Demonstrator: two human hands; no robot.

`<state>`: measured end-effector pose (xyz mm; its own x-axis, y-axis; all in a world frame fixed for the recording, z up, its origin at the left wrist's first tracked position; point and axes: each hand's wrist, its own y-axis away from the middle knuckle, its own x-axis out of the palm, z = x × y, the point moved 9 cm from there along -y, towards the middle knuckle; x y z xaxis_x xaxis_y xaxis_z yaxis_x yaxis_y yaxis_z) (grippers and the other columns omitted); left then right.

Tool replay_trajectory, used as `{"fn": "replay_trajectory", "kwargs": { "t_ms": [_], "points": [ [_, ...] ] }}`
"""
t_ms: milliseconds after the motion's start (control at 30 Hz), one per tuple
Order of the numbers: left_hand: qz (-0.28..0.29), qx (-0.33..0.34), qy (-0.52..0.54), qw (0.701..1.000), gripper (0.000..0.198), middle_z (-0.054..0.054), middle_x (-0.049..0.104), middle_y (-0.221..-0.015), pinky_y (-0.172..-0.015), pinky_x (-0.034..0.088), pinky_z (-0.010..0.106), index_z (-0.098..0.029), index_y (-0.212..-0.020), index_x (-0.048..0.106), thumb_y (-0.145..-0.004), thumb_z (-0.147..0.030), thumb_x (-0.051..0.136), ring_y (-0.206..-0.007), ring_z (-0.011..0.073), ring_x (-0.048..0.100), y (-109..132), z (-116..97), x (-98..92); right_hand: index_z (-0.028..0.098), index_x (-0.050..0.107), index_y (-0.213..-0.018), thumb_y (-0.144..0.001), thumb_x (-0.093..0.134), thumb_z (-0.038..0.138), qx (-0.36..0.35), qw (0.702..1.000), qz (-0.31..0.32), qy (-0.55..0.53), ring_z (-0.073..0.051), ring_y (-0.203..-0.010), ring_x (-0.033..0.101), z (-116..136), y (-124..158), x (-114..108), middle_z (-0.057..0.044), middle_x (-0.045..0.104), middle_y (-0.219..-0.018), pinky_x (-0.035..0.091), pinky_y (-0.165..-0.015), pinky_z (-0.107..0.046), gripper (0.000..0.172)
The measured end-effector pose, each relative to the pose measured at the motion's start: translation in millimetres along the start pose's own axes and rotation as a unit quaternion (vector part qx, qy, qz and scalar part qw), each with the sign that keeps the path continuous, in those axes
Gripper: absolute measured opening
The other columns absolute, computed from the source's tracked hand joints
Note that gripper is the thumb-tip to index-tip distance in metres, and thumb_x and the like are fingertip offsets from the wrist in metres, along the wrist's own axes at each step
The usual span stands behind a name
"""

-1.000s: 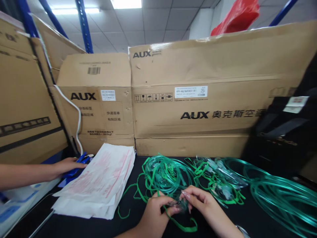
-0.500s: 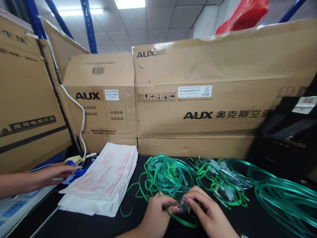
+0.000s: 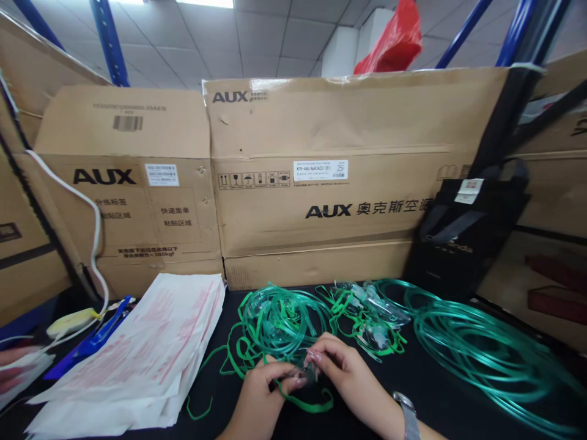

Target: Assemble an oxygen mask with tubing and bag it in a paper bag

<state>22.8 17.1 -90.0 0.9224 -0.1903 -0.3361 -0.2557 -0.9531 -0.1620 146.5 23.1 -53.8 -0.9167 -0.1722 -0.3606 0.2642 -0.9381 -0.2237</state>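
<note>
Both hands meet low in the middle of the head view, pinching a clear plastic mask (image 3: 312, 374) with a green elastic strap (image 3: 312, 406). My left hand (image 3: 268, 386) grips the mask's edge and the strap between thumb and fingers. From the right, my right hand (image 3: 334, 365) pinches the same edge with its fingertips. Most of the mask is hidden by the fingers. Just behind lies a coiled heap of green tubing (image 3: 284, 318) with straps in it. To its right sits a pile of clear masks (image 3: 373, 333) with green straps.
Large loops of green tubing (image 3: 481, 342) spread across the right. Printed white paper bags (image 3: 132, 348) are stacked at left, beside a blue tool (image 3: 98, 336) and white cable (image 3: 97, 232). Another person's blurred hand (image 3: 13, 366) is at the left edge. Cardboard boxes (image 3: 275, 226) stand behind; a black bag (image 3: 458, 244) stands right.
The view has swung to the right, so things appear further left. My hands keep their pinch on the mask and strap. The other person's hand has left the blue thing and holds something white.
</note>
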Motion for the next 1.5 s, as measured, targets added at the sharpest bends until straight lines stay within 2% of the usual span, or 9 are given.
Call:
{"fn": "replay_trajectory", "kwargs": {
  "t_ms": [167,333,600,733,933,1133,1300,1433,1500],
  "points": [
    [-0.013,-0.021,0.021,0.999,0.012,0.002,0.070,-0.071,-0.072,0.041,0.028,-0.023,-0.070,0.072,-0.071,-0.030,0.062,-0.074,0.0202,0.056,-1.9,4.9,-0.6,0.018,0.060,-0.067,-0.080,0.049,0.047,0.000,1.000,-0.017,0.000,-0.016,-0.066,0.050,0.5,3.5,-0.8,-0.002,0.051,-0.070,0.041,-0.062,-0.027,0.034],
    [-0.010,-0.031,0.034,0.999,0.010,0.001,0.070,-0.070,-0.072,0.040,0.027,-0.023,-0.068,0.072,-0.069,-0.028,0.064,-0.074,0.0200,0.057,-3.0,6.0,-0.5,0.018,0.059,-0.068,-0.084,0.047,0.041,-0.029,0.999,-0.018,0.008,-0.017,-0.069,0.050,5.3,5.0,0.1,-0.002,0.051,-0.072,0.040,-0.064,-0.028,0.031],
    [0.007,-0.037,0.060,0.997,0.014,0.001,0.071,-0.074,-0.074,0.039,0.027,-0.024,-0.080,0.073,-0.071,-0.027,0.064,-0.077,0.0196,0.056,-2.2,5.5,3.2,0.017,0.059,-0.070,-0.085,0.047,0.038,-0.050,0.999,-0.009,0.000,-0.016,-0.068,0.049,8.2,7.4,2.8,-0.002,0.049,-0.072,0.039,-0.062,-0.027,0.029],
    [0.002,-0.016,0.023,1.000,0.018,0.003,0.068,-0.076,-0.073,0.040,0.028,-0.024,-0.087,0.072,-0.072,-0.031,0.063,-0.077,0.0200,0.054,-2.3,6.8,1.4,0.017,0.060,-0.069,-0.084,0.047,0.041,-0.043,0.999,-0.013,-0.002,-0.016,-0.068,0.049,9.1,6.4,2.1,-0.002,0.049,-0.071,0.039,-0.063,-0.027,0.030],
    [0.022,0.036,-0.008,0.999,0.017,0.003,0.069,-0.075,-0.077,0.037,0.029,-0.027,-0.084,0.073,-0.075,-0.034,0.060,-0.079,0.0204,0.053,-4.1,2.7,3.6,0.017,0.059,-0.066,-0.078,0.053,0.049,-0.001,0.999,0.003,-0.049,-0.014,-0.062,0.049,-5.0,1.2,3.2,0.000,0.048,-0.068,0.039,-0.059,-0.026,0.035],
    [0.003,-0.024,0.000,1.000,0.015,0.003,0.067,-0.067,-0.074,0.039,0.030,-0.025,-0.073,0.075,-0.069,-0.035,0.064,-0.073,0.0204,0.053,-5.9,15.1,3.6,0.017,0.059,-0.065,-0.077,0.054,0.049,0.008,0.998,0.011,-0.060,-0.014,-0.062,0.049,-10.5,-1.8,4.1,0.000,0.048,-0.068,0.039,-0.059,-0.026,0.035],
    [-0.013,-0.040,0.013,0.999,0.014,0.003,0.069,-0.066,-0.073,0.038,0.029,-0.022,-0.069,0.074,-0.066,-0.031,0.064,-0.072,0.0207,0.055,-5.2,16.9,3.6,0.017,0.058,-0.064,-0.080,0.051,0.046,-0.025,0.999,-0.003,-0.023,-0.015,-0.064,0.049,-2.5,3.2,5.0,-0.001,0.049,-0.068,0.040,-0.059,-0.026,0.034],
    [-0.011,-0.030,0.049,0.998,0.020,0.001,0.067,-0.064,-0.069,0.039,0.027,-0.019,-0.064,0.071,-0.072,-0.032,0.057,-0.070,0.0189,0.054,-7.5,10.0,0.0,0.019,0.060,-0.066,-0.084,0.049,0.039,-0.097,0.993,0.055,0.027,-0.017,-0.071,0.052,16.4,16.6,22.0,-0.003,0.055,-0.070,0.042,-0.067,-0.028,0.029],
    [-0.004,-0.024,0.060,0.998,0.024,0.000,0.066,-0.062,-0.069,0.038,0.026,-0.019,-0.060,0.069,-0.074,-0.032,0.055,-0.069,0.0182,0.054,-8.5,6.3,-0.9,0.020,0.061,-0.068,-0.086,0.047,0.036,-0.129,0.989,0.066,0.040,-0.017,-0.072,0.052,26.4,20.8,23.6,-0.004,0.057,-0.071,0.042,-0.068,-0.028,0.028]
  ]
}}
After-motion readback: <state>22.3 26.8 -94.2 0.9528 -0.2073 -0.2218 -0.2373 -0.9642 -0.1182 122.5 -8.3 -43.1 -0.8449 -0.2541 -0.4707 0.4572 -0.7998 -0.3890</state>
